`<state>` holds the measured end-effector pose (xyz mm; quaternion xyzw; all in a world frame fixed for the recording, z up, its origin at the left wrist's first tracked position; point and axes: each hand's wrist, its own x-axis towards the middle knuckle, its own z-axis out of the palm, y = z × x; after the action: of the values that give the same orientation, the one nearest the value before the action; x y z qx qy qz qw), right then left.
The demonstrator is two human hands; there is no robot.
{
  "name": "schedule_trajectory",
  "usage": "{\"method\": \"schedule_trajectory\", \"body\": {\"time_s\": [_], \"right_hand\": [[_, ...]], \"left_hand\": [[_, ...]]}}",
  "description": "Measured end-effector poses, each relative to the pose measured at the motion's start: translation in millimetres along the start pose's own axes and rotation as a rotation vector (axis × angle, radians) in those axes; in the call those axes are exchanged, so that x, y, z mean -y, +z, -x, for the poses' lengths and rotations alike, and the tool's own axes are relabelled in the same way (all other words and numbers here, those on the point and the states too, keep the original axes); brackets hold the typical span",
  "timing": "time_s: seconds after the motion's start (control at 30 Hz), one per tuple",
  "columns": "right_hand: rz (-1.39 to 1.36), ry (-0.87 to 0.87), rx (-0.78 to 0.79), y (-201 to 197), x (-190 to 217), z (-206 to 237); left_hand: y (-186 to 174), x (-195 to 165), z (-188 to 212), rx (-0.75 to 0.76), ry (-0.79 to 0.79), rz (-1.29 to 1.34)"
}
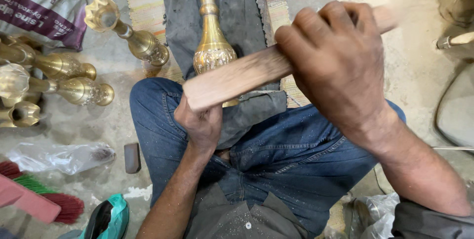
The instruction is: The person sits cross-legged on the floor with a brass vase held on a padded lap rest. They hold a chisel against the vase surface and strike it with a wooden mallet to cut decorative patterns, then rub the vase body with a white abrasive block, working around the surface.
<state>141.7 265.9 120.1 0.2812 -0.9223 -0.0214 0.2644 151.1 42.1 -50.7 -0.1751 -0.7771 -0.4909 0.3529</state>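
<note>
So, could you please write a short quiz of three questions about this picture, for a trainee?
1. True or false: both hands hold the same wooden stick.
2. What lies under the brass vase in front of the person? A) a dark grey cloth B) a glass plate C) a metal tray
3. On which side of the picture do the other brass vases lie?

Key
1. True: the left hand grips its near end and the right hand wraps around it further along.
2. A, the dark grey cloth.
3. On the left side, on the floor.
</note>
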Motion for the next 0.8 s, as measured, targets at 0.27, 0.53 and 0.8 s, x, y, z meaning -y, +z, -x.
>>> {"method": "schedule_trajectory", "body": {"time_s": [0.27,0.53,0.8], "right_hand": [[0.193,-0.042,-0.048,19,-9,16],[0.164,-0.014,-0.027,19,-10,18],[0.19,-0.053,-0.048,17,-12,23]], "left_hand": [[3,8,6,0.003,0.06,-0.033],[6,5,4,0.01,0.079,-0.071],[2,1,7,0.029,0.068,-0.102]]}}
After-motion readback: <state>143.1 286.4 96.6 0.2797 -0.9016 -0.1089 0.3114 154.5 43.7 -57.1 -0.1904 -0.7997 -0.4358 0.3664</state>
